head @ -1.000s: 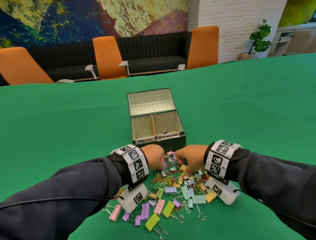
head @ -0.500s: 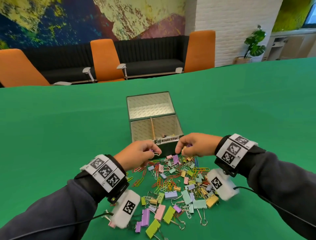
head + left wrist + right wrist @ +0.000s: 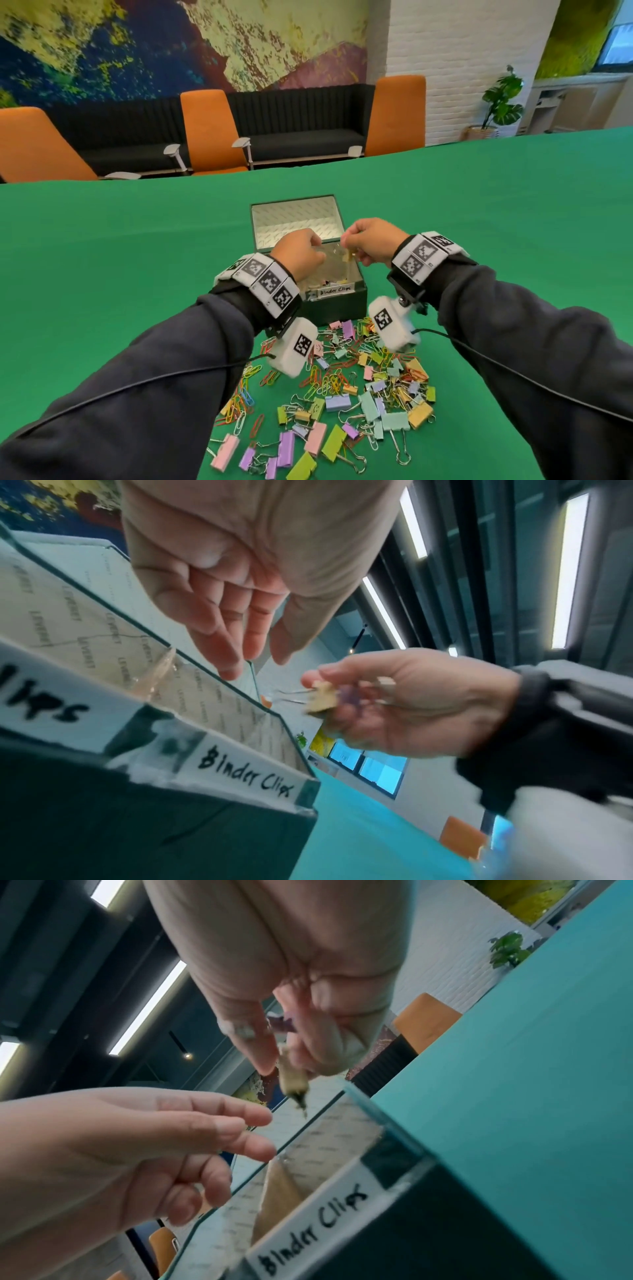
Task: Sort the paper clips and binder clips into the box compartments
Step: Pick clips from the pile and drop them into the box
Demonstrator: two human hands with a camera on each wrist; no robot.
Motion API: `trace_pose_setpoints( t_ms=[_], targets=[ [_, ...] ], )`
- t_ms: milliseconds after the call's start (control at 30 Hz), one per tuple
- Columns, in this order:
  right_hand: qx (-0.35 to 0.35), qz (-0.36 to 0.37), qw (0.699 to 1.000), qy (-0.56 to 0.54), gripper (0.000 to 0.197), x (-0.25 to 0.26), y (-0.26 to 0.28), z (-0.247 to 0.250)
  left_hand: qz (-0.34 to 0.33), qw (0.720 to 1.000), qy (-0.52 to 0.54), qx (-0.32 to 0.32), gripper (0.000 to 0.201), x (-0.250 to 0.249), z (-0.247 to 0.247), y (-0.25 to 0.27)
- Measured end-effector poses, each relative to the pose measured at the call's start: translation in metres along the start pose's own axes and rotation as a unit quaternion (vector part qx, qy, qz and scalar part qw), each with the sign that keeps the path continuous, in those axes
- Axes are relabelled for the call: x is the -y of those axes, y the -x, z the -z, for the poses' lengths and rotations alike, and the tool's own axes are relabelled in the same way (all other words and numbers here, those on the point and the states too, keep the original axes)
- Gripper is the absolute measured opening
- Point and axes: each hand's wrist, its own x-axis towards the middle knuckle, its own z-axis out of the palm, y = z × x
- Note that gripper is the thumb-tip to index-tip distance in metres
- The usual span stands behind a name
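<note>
At frame centre, with the left hand [image 3: 298, 255] open and empty over the box [image 3: 337, 302], the right hand [image 3: 371, 241] pinching a yellow binder clip [image 3: 321, 699] should release it only above the right compartment labelled for binder clips.

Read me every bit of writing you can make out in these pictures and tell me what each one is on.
"Binder Clips": handwritten on the white label on the front of the box, at its right compartment.
"...lips": tail end of the left white label, the rest cut off.
Repeated printed word on the box lining: looks like a brand, too blurred to read.
Square black-and-white code markers on the wristbands: patterns, no text.
</note>
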Motion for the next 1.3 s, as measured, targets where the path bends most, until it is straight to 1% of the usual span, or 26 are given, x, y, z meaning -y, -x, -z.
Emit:
trace_pose_setpoints(
  t_ms=[67,100,200,233,300,333,367,400,467,500,567,633,667,700,800,867,933,1000,1067,1133,1233,1300],
  targets=[
    [0.012,-0.011,0.999,-0.047,0.008,0.005,-0.008,-0.006,-0.026,1.000,0.006,0.000,0.023,0.008,0.003,0.010],
    [0.021,-0.013,0.998,-0.056,0.004,0.006,-0.010,-0.009,-0.044,0.999,0.004,0.013,0.020,0.013,0.006,0.019],
    [0.019,0.000,1.000,-0.025,0.022,0.004,-0.013,-0.017,-0.112,0.989,-0.036,0.087,0.014,0.027,0.012,0.049],
    [0.005,0.013,1.000,-0.016,0.022,0.003,-0.009,-0.019,-0.128,0.984,-0.053,0.113,0.015,0.032,0.012,0.057],
    [-0.013,0.055,0.998,0.003,0.010,0.001,0.004,-0.021,-0.141,0.975,-0.082,0.154,0.018,0.042,0.007,0.068],
    [-0.007,0.078,0.997,0.030,0.010,-0.001,0.012,-0.021,-0.144,0.970,-0.098,0.168,0.020,0.046,0.002,0.072],
    [0.019,0.095,0.993,0.070,0.014,-0.003,0.021,-0.021,-0.148,0.966,-0.117,0.179,0.022,0.049,-0.004,0.075],
    [0.065,0.106,0.986,0.115,0.015,-0.006,0.030,-0.022,-0.154,0.961,-0.135,0.187,0.026,0.051,-0.010,0.077],
    [0.168,0.114,0.958,0.205,0.012,-0.012,0.046,-0.028,-0.166,0.950,-0.174,0.200,0.034,0.051,-0.023,0.078],
    [0.203,0.116,0.939,0.253,0.016,-0.016,0.052,-0.034,-0.170,0.943,-0.197,0.210,0.038,0.050,-0.029,0.078],
    [0.232,0.116,0.894,0.364,0.032,-0.026,0.060,-0.045,-0.176,0.925,-0.241,0.234,0.041,0.047,-0.036,0.076],
    [0.241,0.108,0.860,0.437,0.045,-0.035,0.063,-0.052,-0.181,0.913,-0.268,0.249,0.036,0.043,-0.040,0.073],
    [0.247,0.103,0.849,0.455,0.045,-0.038,0.063,-0.055,-0.182,0.910,-0.273,0.253,0.031,0.042,-0.041,0.072],
    [0.252,0.102,0.842,0.465,0.042,-0.041,0.062,-0.056,-0.180,0.909,-0.274,0.258,0.027,0.042,-0.041,0.071],
    [0.247,0.096,0.834,0.484,0.029,-0.041,0.060,-0.057,-0.162,0.910,-0.275,0.266,0.023,0.043,-0.042,0.071],
    [0.233,0.100,0.831,0.495,0.026,-0.037,0.059,-0.059,-0.151,0.912,-0.276,0.262,0.020,0.042,-0.042,0.071],
    [0.221,0.114,0.836,0.489,0.023,-0.035,0.058,-0.063,-0.154,0.914,-0.277,0.253,0.016,0.040,-0.043,0.071],
    [0.219,0.115,0.844,0.476,0.028,-0.033,0.059,-0.069,-0.160,0.916,-0.272,0.247,0.014,0.037,-0.043,0.072],
    [0.225,0.097,0.844,0.477,0.034,-0.034,0.058,-0.074,-0.153,0.917,-0.268,0.252,0.014,0.035,-0.043,0.073],
    [0.231,0.080,0.841,0.482,0.029,-0.036,0.058,-0.076,-0.138,0.916,-0.275,0.257,0.012,0.037,-0.042,0.074],
    [0.239,0.055,0.832,0.497,0.017,-0.042,0.059,-0.070,-0.114,0.920,-0.268,0.261,0.014,0.044,-0.038,0.076],
    [0.240,0.047,0.830,0.501,0.021,-0.046,0.060,-0.065,-0.099,0.930,-0.241,0.260,0.023,0.047,-0.031,0.077]
  ],
)
